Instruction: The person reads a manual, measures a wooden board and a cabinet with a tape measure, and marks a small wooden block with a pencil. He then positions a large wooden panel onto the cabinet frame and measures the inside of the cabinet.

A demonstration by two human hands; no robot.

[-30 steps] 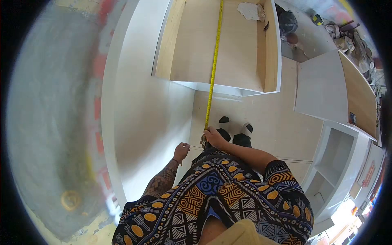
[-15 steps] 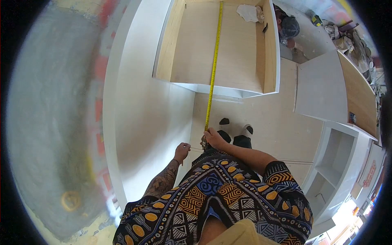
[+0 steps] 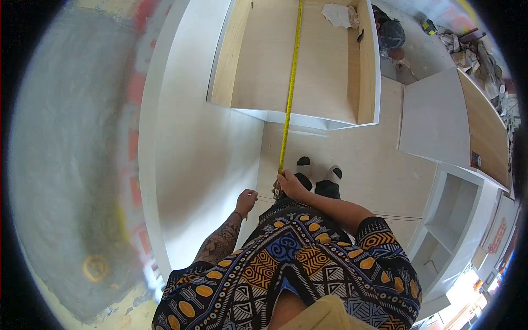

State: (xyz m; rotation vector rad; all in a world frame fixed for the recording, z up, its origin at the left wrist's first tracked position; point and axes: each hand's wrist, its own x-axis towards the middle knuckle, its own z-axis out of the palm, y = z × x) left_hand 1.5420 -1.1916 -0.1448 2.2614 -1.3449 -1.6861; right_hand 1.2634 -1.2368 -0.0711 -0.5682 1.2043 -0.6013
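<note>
A yellow tape measure (image 3: pixel 290 88) runs straight from my right hand (image 3: pixel 290 184) across the floor and along the bottom of an open plywood cabinet box (image 3: pixel 363 66) ahead. My right hand pinches the near end of the tape, just in front of my feet. My left hand (image 3: pixel 245 201) is closed beside the tall white panel (image 3: pixel 203 148) and seems to hold a thin pencil-like thing; I cannot make it out clearly.
A crumpled cloth (image 3: pixel 339 15) lies at the cabinet's far end. A white panel with a wood edge (image 3: pixel 440 121) stands to the right, and a white open shelf unit (image 3: pixel 451 214) is at the lower right. Another person (image 3: pixel 391 34) crouches beyond the cabinet among clutter.
My left hand has curled a little closer to my body. The tape and my right hand have hardly moved. The person beyond the cabinet has shifted slightly.
</note>
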